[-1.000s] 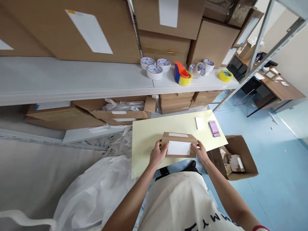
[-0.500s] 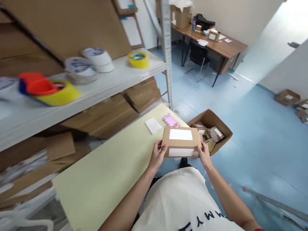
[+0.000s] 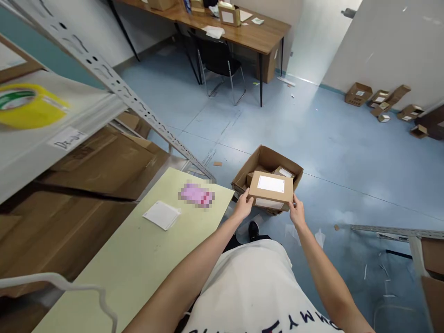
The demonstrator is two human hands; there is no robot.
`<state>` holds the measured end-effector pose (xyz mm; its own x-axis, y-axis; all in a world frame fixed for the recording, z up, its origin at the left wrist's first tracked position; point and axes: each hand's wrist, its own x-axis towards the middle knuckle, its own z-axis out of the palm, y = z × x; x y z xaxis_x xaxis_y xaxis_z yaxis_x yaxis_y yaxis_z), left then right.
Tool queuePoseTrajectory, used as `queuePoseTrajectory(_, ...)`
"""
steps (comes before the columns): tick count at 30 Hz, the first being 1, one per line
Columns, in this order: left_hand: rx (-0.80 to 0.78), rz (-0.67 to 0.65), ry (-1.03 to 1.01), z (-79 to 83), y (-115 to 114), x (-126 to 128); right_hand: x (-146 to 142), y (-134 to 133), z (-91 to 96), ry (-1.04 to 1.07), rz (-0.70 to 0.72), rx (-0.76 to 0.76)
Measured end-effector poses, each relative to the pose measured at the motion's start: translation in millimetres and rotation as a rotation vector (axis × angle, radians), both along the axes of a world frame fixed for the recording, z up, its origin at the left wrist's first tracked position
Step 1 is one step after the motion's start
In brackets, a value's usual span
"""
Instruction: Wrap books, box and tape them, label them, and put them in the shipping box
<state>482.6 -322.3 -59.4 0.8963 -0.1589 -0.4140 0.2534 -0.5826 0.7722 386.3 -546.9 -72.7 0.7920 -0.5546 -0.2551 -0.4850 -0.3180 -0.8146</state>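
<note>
A brown cardboard box (image 3: 255, 187) with white labels on its top and front is held level between my two hands. My left hand (image 3: 243, 204) grips its left end, fingers closed on the edge. At the opposite end, my right hand (image 3: 296, 211) is closed on the lower right corner. Behind and below the held box is a large open carton (image 3: 265, 157) on the floor, with smaller labelled boxes (image 3: 285, 172) inside. The held box hides part of the carton and its contents.
To my left stands a pale yellow table (image 3: 138, 259) with a stack of white labels (image 3: 161, 215) and a blurred pink item (image 3: 196, 194). Metal shelving (image 3: 135, 104) rises beside it, holding yellow tape (image 3: 31, 106). A chair (image 3: 220, 58) and a wooden desk (image 3: 239, 32) are farther back.
The held box has moved from beside the yellow table's corner to over the large carton. My view has turned to the right. Both hands have kept their grip.
</note>
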Motion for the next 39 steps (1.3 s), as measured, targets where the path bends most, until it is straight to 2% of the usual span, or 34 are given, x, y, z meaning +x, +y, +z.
queuePoseTrajectory(4,0.007,-0.175,-0.048,6.0,-15.8,12.3,-5.1,3.6,-7.4,-0.015,-0.001,-0.037)
queuePoseTrajectory(8,-0.015,-0.15,-0.013,0.1,-2.3,-2.9,-12.5,20.2,-21.8,-0.018,0.063,0.047)
queuePoseTrajectory(13,-0.149,0.104,0.182,-21.7,46.5,-45.2,-7.1,41.9,-30.9,0.036,0.222,0.145)
queuePoseTrajectory(17,-0.213,0.389,0.171,-29.9,91.5,-82.8,12.5,63.0,-24.4,0.07,0.418,0.238)
queuePoseTrajectory(21,-0.195,0.63,0.123,-21.5,125.9,-117.7,35.2,96.5,-10.6,0.076,0.634,0.282)
queuePoseTrajectory(25,-0.208,0.814,0.04,-6.5,145.9,-152.9,44.1,140.9,1.7,0.076,0.86,0.312)
queuePoseTrajectory(28,-0.242,0.932,-0.009,1.6,155.6,-186.9,35.3,175.3,6.4,0.093,1.027,0.346)
queuePoseTrajectory(31,-0.261,1.026,-0.04,5.7,165.5,-231.2,14.4,209.0,10.4,0.115,1.174,0.343)
queuePoseTrajectory(39,-0.325,1.354,-0.105,4.9,204.2,-369.7,-72.9,296.1,32.9,0.137,1.594,0.263)
